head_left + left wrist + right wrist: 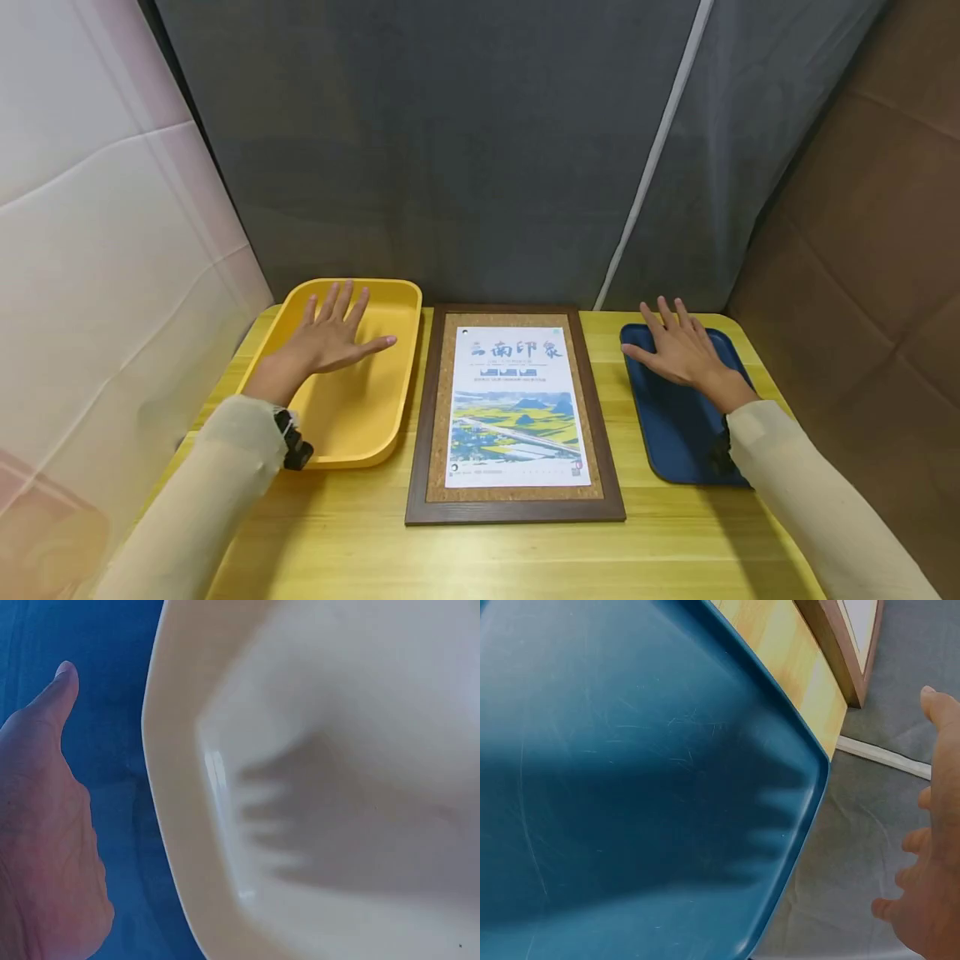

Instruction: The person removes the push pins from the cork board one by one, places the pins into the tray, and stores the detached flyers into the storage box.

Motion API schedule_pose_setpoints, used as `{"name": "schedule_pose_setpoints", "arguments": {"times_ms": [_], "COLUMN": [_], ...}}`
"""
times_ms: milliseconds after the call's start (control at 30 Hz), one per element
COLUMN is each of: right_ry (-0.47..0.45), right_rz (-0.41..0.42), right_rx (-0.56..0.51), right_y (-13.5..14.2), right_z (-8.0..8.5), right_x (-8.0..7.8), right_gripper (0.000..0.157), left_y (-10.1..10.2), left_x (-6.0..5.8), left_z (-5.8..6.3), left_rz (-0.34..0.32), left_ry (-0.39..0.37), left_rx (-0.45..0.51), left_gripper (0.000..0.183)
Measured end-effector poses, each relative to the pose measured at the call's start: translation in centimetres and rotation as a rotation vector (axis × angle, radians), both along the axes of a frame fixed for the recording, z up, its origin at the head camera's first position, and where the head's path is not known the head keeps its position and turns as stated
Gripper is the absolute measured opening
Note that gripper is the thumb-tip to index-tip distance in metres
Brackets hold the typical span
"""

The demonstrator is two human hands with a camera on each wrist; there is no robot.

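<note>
My left hand point(324, 337) hovers over the yellow tray point(390, 417), fingers spread and holding nothing. In the left wrist view that tray point(176, 787) looks pale, and the hand's shadow falls inside it. On the other side, my right hand point(678, 350) is held above the dark blue tray point(667, 442), its fingers straight and apart. The right wrist view shows scratches on the blue tray point(592, 825) and a finger shadow across it. Between the trays lies a brown-framed cork board point(438, 496) bearing a printed sheet point(516, 508) with a landscape picture and large characters.
A light wooden table point(337, 542) carries both trays and the board. Dark grey cloth point(450, 167) hangs behind it, with a white strip point(660, 142) running down. Pale cloth point(112, 250) stands at the left and brown cloth point(862, 267) at the right.
</note>
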State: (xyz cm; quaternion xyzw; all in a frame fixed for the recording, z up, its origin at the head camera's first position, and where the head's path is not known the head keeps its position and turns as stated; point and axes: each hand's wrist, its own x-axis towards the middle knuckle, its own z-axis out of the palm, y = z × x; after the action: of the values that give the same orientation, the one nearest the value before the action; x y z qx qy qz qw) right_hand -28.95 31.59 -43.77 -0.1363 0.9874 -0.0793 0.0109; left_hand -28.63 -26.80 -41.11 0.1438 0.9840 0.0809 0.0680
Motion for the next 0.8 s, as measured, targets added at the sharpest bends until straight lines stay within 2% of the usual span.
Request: {"name": "schedule_pose_setpoints", "arguments": {"times_ms": [300, 533, 800], "right_ry": [-0.002, 0.003, 0.030], "right_rz": [0.013, 0.033, 0.057], "right_rx": [0.007, 0.002, -0.009], "right_y": [-0.6, -1.5, -2.8], "right_z": [0.1, 0.0, -0.4], "right_x": [0.0, -0.2, -0.2], "right_gripper": [0.097, 0.096, 0.093], "left_y": [2.1, 3.4, 5.4], "left_x": [0.7, 0.7, 1.1], "left_z": [0.9, 0.6, 0.6], "left_rz": [-0.032, -0.065, -0.097], "left_ry": [0.034, 0.046, 0.057], "left_rx": [0.030, 0.027, 0.004], "left_gripper": [0.112, 0.116, 0.110]}}
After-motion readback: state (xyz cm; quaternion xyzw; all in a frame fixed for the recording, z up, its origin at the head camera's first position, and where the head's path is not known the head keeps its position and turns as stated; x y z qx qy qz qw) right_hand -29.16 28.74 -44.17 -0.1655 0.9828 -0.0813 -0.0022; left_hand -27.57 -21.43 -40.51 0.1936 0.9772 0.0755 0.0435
